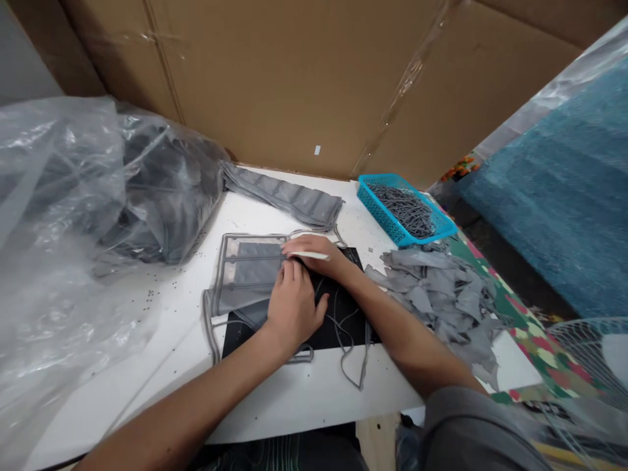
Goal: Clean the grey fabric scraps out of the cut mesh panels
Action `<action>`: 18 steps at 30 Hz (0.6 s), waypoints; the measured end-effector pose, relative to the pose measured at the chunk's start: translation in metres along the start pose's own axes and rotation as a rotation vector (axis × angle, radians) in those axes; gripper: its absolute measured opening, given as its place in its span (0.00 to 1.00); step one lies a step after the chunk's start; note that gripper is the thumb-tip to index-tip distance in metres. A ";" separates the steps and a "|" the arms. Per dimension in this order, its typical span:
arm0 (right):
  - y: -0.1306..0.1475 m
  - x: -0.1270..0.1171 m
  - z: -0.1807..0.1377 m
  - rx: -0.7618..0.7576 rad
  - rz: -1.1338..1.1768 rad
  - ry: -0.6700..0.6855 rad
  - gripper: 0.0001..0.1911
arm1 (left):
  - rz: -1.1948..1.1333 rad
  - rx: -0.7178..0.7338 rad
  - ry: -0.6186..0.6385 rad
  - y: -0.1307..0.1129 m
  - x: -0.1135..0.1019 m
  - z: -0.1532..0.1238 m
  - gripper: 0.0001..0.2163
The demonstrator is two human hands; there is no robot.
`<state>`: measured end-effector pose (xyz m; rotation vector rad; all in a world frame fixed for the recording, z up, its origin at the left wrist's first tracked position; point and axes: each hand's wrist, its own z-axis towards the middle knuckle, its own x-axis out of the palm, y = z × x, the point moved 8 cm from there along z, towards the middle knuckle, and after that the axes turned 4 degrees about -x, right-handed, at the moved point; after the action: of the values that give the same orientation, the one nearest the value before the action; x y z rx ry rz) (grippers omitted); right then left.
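A grey fabric panel (258, 271) edged with corded strips lies flat on a black mat (289, 337). My left hand (294, 304) rests on the panel's right part, fingers together and lying flat, thumb spread out to the side. Just beyond it, my right hand (326, 252) is closed around a slim, pale stick-like tool (309, 255), its tip hidden near the left fingertips. Both hands touch the panel around the same spot. Loose grey cords (350, 356) trail over the mat and its front edge.
Grey fabric offcuts (446, 297) are heaped at the right, below a blue basket (387, 219) of grey cord pieces. A stack of grey ribbed panels (289, 196) lies behind. Clear plastic bags (161, 190) fill the left side. A cardboard wall (275, 85) closes off the back.
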<state>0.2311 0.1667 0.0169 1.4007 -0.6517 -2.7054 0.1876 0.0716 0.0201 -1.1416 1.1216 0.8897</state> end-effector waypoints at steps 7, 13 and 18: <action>0.003 0.013 0.014 -0.131 -0.320 0.175 0.11 | 0.019 -0.003 0.046 0.001 0.004 0.001 0.35; 0.001 0.009 0.022 -0.081 -0.324 0.085 0.12 | -0.030 0.007 0.030 0.002 -0.002 0.002 0.33; -0.008 0.010 0.029 0.072 -0.259 0.067 0.15 | -0.050 0.002 0.012 0.005 -0.005 0.002 0.31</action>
<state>0.2039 0.1823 0.0211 1.6954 -0.6081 -2.8346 0.1825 0.0746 0.0237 -1.1701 1.0985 0.8439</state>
